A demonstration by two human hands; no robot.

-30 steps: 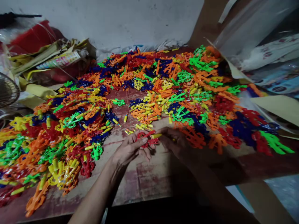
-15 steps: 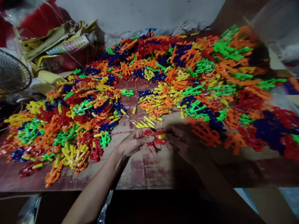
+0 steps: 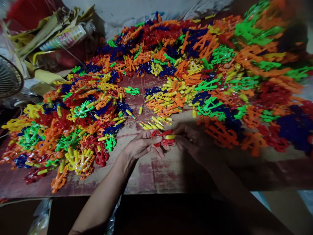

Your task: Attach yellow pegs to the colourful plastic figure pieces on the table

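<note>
The left hand pinches a small red plastic toy piece between thumb and fingertips, and the right hand, in deep shadow, closes its grip on a short yellow plastic tube at the same piece's right end. Both are held just above the worn reddish wooden desk, at the near edge of the big heap of coloured plastic toy pieces that curves around them.

The red piece looks light, thin and stiff, probably brittle at its narrow limbs, with a glossy surface that may slip; it is best held by its thicker middle. More loose yellow tubes lie just beyond the hands, in front of the heap. A wire fan guard stands far left of the heap.
</note>
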